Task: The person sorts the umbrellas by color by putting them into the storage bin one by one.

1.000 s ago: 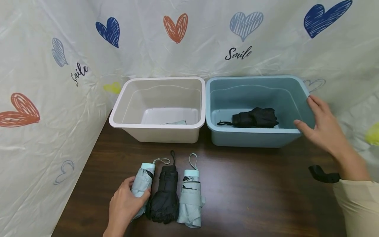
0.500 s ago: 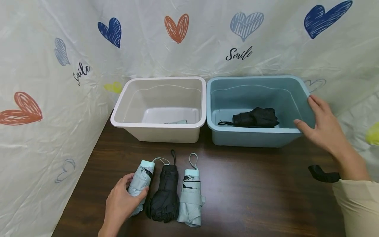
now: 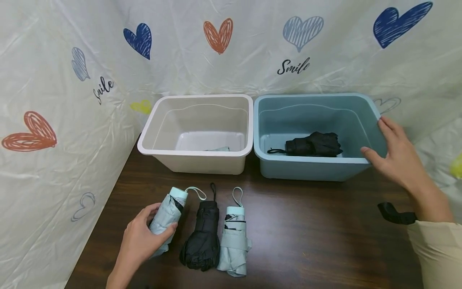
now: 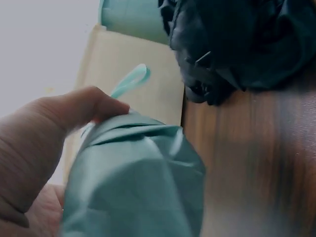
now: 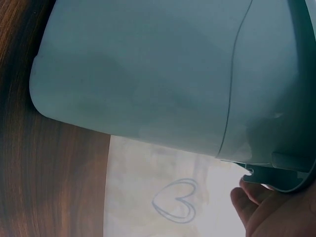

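My left hand [image 3: 138,237] grips a pale blue folded umbrella [image 3: 167,216] around its middle, tilted, its wrist loop pointing to the upper right. In the left wrist view the thumb lies along the umbrella's fabric [image 4: 138,182]. Beside it on the table lie a black folded umbrella [image 3: 201,241] and a second pale blue folded umbrella [image 3: 232,245]. At the right, my right hand [image 3: 397,156] holds the right rim of a blue bin [image 3: 299,170], thumb towards the front corner. Inside that bin lies another black folded umbrella [image 3: 314,144].
A cream bin [image 3: 202,163] stands just left of the blue one, with a bit of something pale blue [image 3: 218,149] showing low inside. Behind both bins hangs a white sheet [image 3: 173,52] printed with hearts. All of it stands on a dark wooden table [image 3: 306,224].
My left hand has moved a little left and up with the pale blue umbrella, which now lies farther from the black one and tilts more. My right hand keeps its place on the bin.
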Demonstrator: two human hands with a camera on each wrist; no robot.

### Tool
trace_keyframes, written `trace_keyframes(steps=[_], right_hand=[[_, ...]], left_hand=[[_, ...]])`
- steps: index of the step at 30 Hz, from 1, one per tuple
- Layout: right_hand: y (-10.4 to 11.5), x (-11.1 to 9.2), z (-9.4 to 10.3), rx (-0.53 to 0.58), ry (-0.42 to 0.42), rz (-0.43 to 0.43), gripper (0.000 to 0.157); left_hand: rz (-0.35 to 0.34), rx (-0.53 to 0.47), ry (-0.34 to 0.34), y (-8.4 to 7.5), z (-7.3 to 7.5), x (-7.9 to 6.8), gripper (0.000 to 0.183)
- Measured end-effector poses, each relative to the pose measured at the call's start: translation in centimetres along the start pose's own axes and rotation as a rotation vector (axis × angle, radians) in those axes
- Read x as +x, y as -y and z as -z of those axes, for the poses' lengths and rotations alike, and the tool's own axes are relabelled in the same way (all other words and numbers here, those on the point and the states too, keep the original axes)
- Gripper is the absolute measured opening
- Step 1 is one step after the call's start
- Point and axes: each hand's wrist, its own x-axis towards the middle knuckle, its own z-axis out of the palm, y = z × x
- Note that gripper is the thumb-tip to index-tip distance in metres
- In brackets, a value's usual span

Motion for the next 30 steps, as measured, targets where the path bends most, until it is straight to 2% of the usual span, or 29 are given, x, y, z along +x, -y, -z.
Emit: trace_keyframes(steps=[3,11,30], right_hand=[[0.0,-0.1,0.0,-0.006,0.004,-0.005,0.084],[0.1,-0.1,-0.1,-0.012,-0.005,0.001,0.083],[0.1,-0.1,-0.1,-0.017,-0.01,0.006,0.083]], left_hand=[[-0.027,-0.034,0.015,-0.2,0.4,0.4,0.067],[-0.029,-0.04,0.047,-0.8,1.4,0.8,0.07],[-0.145,-0.014,0.005,-2.9,5.2,2.3,0.07]])
